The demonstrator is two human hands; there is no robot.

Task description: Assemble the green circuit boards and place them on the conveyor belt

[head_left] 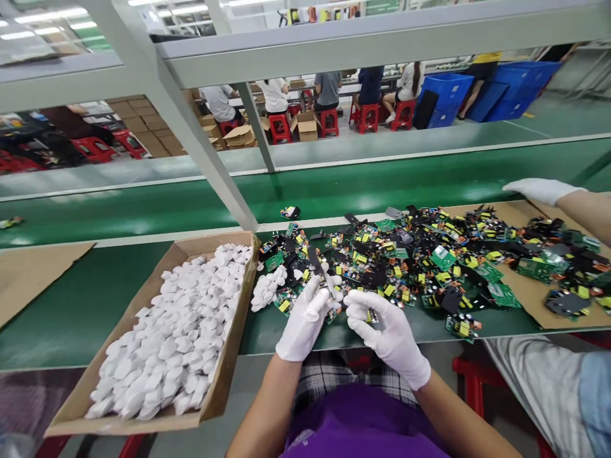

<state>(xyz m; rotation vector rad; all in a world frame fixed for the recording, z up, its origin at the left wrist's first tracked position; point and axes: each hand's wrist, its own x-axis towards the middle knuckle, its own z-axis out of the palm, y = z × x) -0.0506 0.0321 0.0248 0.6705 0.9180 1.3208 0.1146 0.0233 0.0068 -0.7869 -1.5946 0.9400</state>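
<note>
the left hand (pixel 305 321), in a white cloth glove, is curled narrow, its fingertips pinched on a thin dark strip-shaped part (pixel 316 262) that stands up at a tilt; what the part is cannot be told. just right of it the right hand (pixel 386 331), gloved the same, is half closed around a small circuit board (pixel 370 313) with a yellow component, mostly hidden by the fingers. both hands sit at the near edge of a loose heap of green circuit boards (pixel 429 261), flat, rectangular and studded with yellow and black parts. left of the heap stands a shallow cardboard tray (pixel 143 420) of smooth white plastic shells (pixel 176 337). at the heap's far right, another person's gloved hand (pixel 539 189) rests flat on brown cardboard.
</note>
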